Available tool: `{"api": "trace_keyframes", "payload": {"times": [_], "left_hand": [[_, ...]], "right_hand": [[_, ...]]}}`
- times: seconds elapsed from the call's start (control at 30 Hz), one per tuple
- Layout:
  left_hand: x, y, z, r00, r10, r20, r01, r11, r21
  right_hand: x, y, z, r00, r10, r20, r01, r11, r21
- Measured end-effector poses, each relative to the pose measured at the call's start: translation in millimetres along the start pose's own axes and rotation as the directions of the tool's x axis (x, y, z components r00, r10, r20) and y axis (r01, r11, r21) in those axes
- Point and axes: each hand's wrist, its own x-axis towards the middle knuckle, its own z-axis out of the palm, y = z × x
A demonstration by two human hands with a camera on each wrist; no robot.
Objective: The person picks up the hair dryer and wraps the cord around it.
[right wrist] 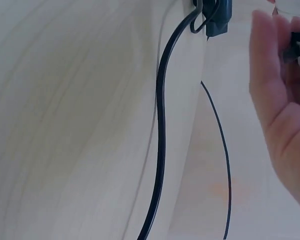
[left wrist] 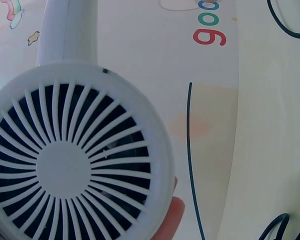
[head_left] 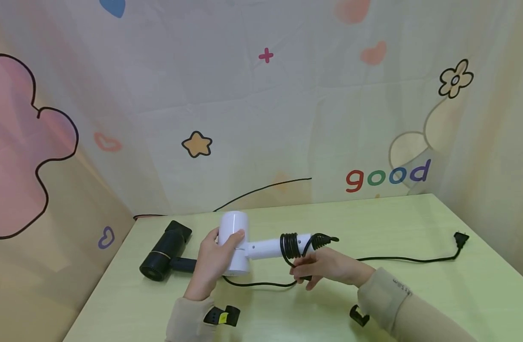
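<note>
My left hand (head_left: pixel 212 261) grips the barrel of a white hair dryer (head_left: pixel 266 249), its thumb across the front of the barrel. The dryer's handle points right, with black cord (head_left: pixel 290 245) wound round it in several turns. In the left wrist view the round slotted grille (left wrist: pixel 65 170) fills much of the picture, with fingertips at its edge. Below the handle's end, my right hand (head_left: pixel 325 267) holds the black plug (head_left: pixel 305 278) of that cord between thumb and fingers. The right wrist view shows this plug (right wrist: pixel 299 41) partly, at the right edge beside the fingers.
A black hair dryer (head_left: pixel 165 251) lies at the table's left, its handle partly behind my left hand. Its cord (head_left: pixel 402 259) runs right beneath both hands to a plug (head_left: pixel 461 239) near the right edge. A printed curtain (head_left: pixel 266 118) hangs behind the pale green table (head_left: pixel 287 318).
</note>
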Motion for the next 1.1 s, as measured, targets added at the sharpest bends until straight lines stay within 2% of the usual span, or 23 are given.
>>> {"api": "trace_keyframes", "payload": {"times": [0.1, 0.2, 0.33, 0.43, 0.57, 0.67, 0.8, 0.9, 0.97, 1.1], "left_hand": [[-1.3, 1.8, -0.6, 1.000, 0.007, 0.024, -0.007, 1.000, -0.002], [-2.0, 3.3, 0.0, 0.998, 0.023, 0.057, -0.022, 1.000, -0.010], [-2.9, 4.9, 1.2, 0.993, 0.043, 0.113, -0.041, 0.999, -0.012], [-3.4, 5.6, 1.3, 0.986, 0.056, 0.154, -0.055, 0.998, -0.009], [-3.8, 6.6, 1.1, 0.977, 0.080, 0.199, -0.080, 0.997, -0.011], [-3.4, 6.8, 1.0, 0.967, 0.096, 0.237, -0.098, 0.995, -0.003], [-1.8, 6.0, 1.5, 0.950, 0.121, 0.288, -0.137, 0.990, 0.037], [-0.8, 6.3, 2.8, 0.938, 0.140, 0.318, -0.171, 0.983, 0.072], [0.3, 6.7, 4.1, 0.933, 0.147, 0.329, -0.188, 0.977, 0.096], [2.3, 8.0, 7.6, 0.931, 0.162, 0.328, -0.226, 0.960, 0.167]], "right_hand": [[-1, 1, -4.5, 0.999, 0.042, 0.012, -0.042, 0.999, 0.017], [-2, 1, -10.7, 0.993, 0.001, 0.118, -0.005, 0.999, 0.037], [-1, -1, -20.2, 0.948, -0.128, 0.291, 0.100, 0.989, 0.110], [-1, -7, -25.8, 0.935, -0.128, 0.332, 0.109, 0.991, 0.077], [-3, -17, -30.3, 0.941, -0.064, 0.332, 0.087, 0.995, -0.054], [-4, -23, -32.5, 0.933, -0.023, 0.359, 0.066, 0.992, -0.108], [-6, -30, -34.5, 0.909, -0.010, 0.416, 0.046, 0.996, -0.075], [-6, -33, -35.1, 0.904, -0.025, 0.427, 0.052, 0.997, -0.052], [-6, -34, -34.9, 0.914, -0.025, 0.404, 0.055, 0.997, -0.063], [-6, -33, -32.6, 0.950, -0.016, 0.313, 0.050, 0.994, -0.102]]}}
